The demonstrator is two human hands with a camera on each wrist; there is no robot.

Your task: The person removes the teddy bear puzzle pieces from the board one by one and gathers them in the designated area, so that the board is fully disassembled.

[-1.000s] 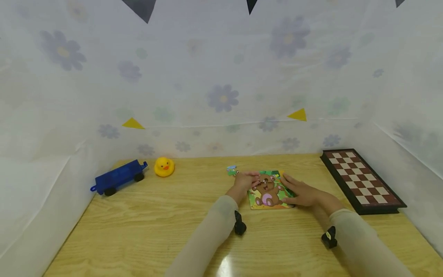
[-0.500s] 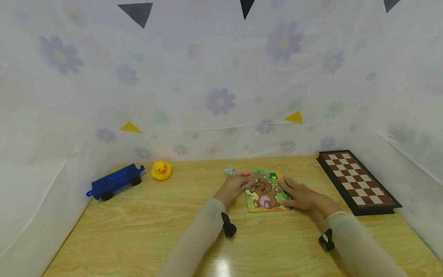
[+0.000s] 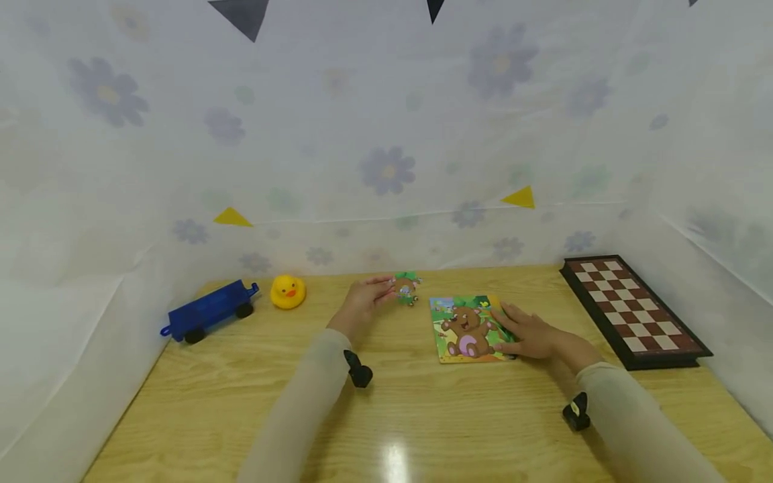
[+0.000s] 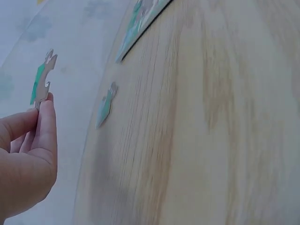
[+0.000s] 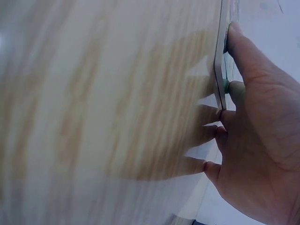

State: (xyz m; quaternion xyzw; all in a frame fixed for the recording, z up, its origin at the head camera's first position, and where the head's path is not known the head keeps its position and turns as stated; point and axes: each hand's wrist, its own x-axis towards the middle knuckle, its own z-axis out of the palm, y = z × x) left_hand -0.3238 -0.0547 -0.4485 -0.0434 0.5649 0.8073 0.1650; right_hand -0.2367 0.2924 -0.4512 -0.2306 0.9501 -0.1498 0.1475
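Observation:
In the head view my left hand [image 3: 361, 303] pinches a jigsaw puzzle piece [image 3: 406, 284], brown and green with notched edges, above the table left of the puzzle board. The left wrist view shows the held piece [image 4: 42, 79] upright between thumb and fingers. Below it, another small jigsaw piece [image 4: 107, 105] lies on the table; in the head view the held piece mostly hides it. The square puzzle board [image 3: 468, 332], picturing a brown bear, lies flat. My right hand [image 3: 531, 333] rests on its right edge, fingers spread; in the right wrist view the thumb [image 5: 243, 47] touches the board.
A blue toy trailer [image 3: 208, 310] and a yellow rubber duck [image 3: 287, 292] stand at the back left. At the right lies a brown-and-white checkered game board [image 3: 628, 305] in a black case. White flowered cloth [image 3: 386, 134] walls the wooden table [image 3: 423, 416].
My left hand has moved left, away from the board, carrying the puzzle piece off it. The right hand stays on the board's right edge.

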